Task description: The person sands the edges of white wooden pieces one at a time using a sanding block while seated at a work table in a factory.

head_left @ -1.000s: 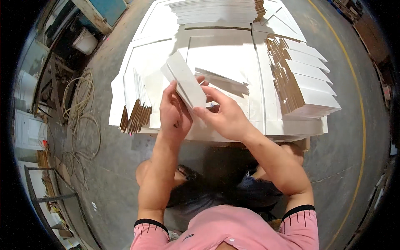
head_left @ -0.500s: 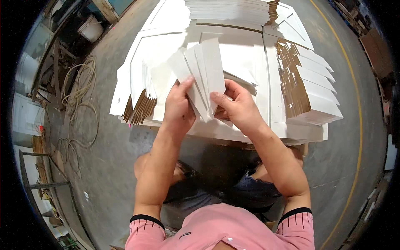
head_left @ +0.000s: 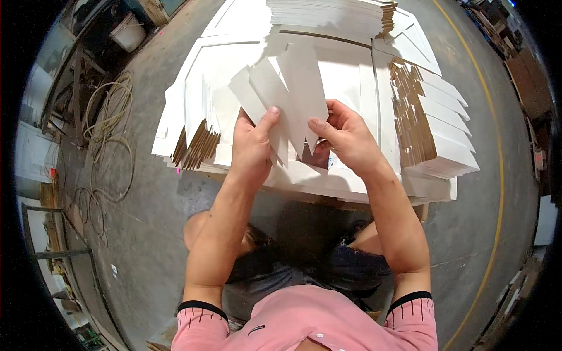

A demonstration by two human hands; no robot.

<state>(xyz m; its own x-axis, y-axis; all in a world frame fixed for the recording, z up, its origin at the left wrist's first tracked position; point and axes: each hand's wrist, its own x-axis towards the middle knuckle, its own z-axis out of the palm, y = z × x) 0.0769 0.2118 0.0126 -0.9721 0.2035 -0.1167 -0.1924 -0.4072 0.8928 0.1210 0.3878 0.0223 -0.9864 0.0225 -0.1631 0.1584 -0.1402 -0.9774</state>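
My left hand (head_left: 253,145) pinches a couple of flat white cardboard pieces (head_left: 266,88), thumb on top and fingers beneath. Its fingers are mostly hidden under them. My right hand (head_left: 353,141) is closed on the lower right edge of another white cardboard piece (head_left: 305,82), long and tapering to notched points at its near end. The pieces spread like a fan and overlap in the middle, over a broad white panel (head_left: 345,181). Below the pieces, between my hands, a small brownish shaded patch shows; I cannot tell what it is.
Stacked white pieces with brown edges (head_left: 413,117) lie at the panel's right. A smaller bundle (head_left: 202,146) stands at the left, and a tall white stack (head_left: 328,17) at the far side. Coiled hose (head_left: 111,111) and a white bucket (head_left: 127,32) are on the floor at left.
My right hand has shifted a little to the right with its piece. The fan has opened wider, and a gap shows between the pieces' near ends.
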